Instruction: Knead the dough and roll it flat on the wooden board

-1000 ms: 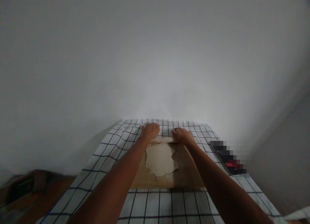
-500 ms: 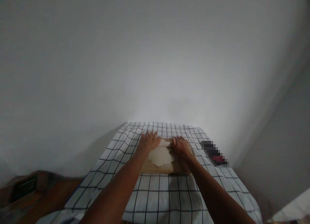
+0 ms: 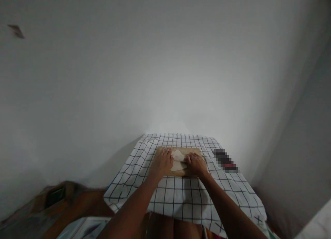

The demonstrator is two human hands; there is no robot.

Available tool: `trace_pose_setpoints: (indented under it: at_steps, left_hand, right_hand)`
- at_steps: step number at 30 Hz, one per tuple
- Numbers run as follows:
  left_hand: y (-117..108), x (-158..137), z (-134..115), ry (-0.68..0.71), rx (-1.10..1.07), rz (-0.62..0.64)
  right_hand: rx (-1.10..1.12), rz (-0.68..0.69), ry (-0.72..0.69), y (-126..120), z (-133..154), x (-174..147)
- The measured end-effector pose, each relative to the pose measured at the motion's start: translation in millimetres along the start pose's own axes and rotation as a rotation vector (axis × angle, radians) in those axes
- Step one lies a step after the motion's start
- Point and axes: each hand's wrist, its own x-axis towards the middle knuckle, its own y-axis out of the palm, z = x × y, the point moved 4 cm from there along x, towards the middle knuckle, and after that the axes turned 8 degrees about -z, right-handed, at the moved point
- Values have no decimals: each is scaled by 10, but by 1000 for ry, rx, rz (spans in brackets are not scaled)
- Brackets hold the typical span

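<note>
A flat, pale sheet of dough (image 3: 178, 166) lies on a wooden board (image 3: 181, 174) in the middle of the table. Across the dough runs a light rolling pin (image 3: 180, 158), its ends covered by my hands. My left hand (image 3: 164, 159) presses on the pin's left end, with its fingers bent over it. On the right end, my right hand (image 3: 196, 162) is closed over the pin. Dough shows both beyond the pin and on its near side.
A white cloth with dark grid lines (image 3: 176, 192) covers the table, which meets a pale wall (image 3: 165, 77). To the right of the board lies a dark, pixelated item (image 3: 224, 160) with a red part. A brown box-like object (image 3: 55, 197) stands low at the left.
Both hands and the rolling pin have come back from the board's far edge toward me over the dough. My view has shifted slightly, showing more of the table's near edge.
</note>
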Motion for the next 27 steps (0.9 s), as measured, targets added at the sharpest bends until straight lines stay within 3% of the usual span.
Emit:
trace_pose_setpoints:
  at_steps: [5, 9, 17, 22, 27]
  left_hand:
    - [-72, -158, -22, -25, -31, 11]
    - [-24, -84, 26, -33, -39, 44]
    - [203, 350, 124, -32, 30, 250]
    - [328, 639, 130, -107, 35, 293]
    - [536, 942, 198, -205, 6, 412]
  right_hand:
    - [21, -27, 40, 21, -3, -37]
    - [21, -42, 44, 52, -18, -5]
    - [-14, -102, 154, 235, -146, 254]
    - [-33, -113, 183, 375, -317, 531]
    - [-68, 48, 237, 448, -486, 807]
